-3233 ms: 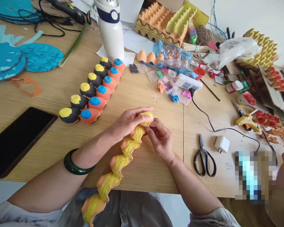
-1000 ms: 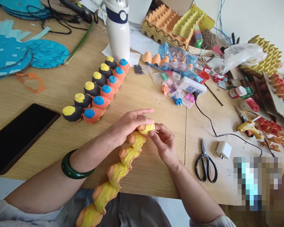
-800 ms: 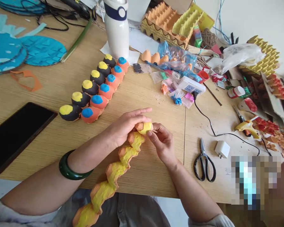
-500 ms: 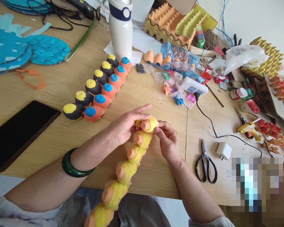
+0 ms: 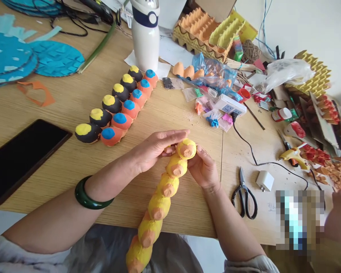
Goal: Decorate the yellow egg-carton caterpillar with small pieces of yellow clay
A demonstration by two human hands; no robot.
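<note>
A long egg-carton strip (image 5: 158, 206) of joined cups, painted yellow with orange tips, runs from my hands down over the table edge. My left hand (image 5: 156, 146) lies across its top end, fingers curled under it. My right hand (image 5: 204, 168) holds the same end from the other side. A green bangle (image 5: 92, 194) circles my left wrist. To the left of my hands lies a double row of painted cups, black with yellow tops (image 5: 111, 103) and orange with blue tops (image 5: 121, 120).
A black phone (image 5: 22, 161) lies at the left. Black scissors (image 5: 246, 198), a white charger (image 5: 265, 181) and a yellow glue gun (image 5: 294, 157) sit to the right. A white bottle (image 5: 145, 36), power strip (image 5: 230, 105) and scattered craft materials fill the back.
The strip has rolled over, so its rounded yellow cups with orange tips now face up. It lies straighter, and my hands have shifted along its top end.
</note>
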